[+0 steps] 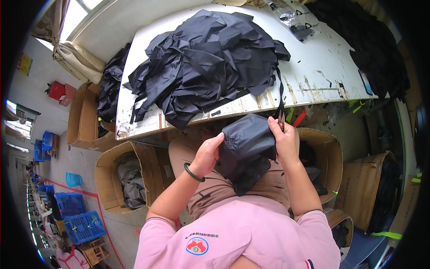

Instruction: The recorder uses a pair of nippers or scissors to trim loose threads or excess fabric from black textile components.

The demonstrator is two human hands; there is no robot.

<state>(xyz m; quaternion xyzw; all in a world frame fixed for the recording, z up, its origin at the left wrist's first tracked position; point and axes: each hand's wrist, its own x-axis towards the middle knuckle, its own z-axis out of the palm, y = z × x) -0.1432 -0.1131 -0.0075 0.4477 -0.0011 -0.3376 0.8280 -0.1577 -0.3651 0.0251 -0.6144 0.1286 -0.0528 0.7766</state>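
Observation:
A dark grey-black piece of sewn fabric (251,136), gathered at its left edge, is stretched between my two hands above my lap. My left hand (208,154) pinches the gathered edge. My right hand (285,141) grips the fabric's right side between thumb and fingers. Small metal thread snips (281,120) also sit in that hand, blades pointing up toward the table. A lower part of the fabric hangs loose over my thighs. Just beyond, on the white table, lies a large heap of similar black fabric pieces (210,62).
The worn white table (313,85) has its near edge just past my hands. A clear plastic bag (291,20) lies at its back. Cardboard boxes holding fabric stand left (105,179) and right (333,157) of my legs. More dark fabric (380,54) hangs over the right side.

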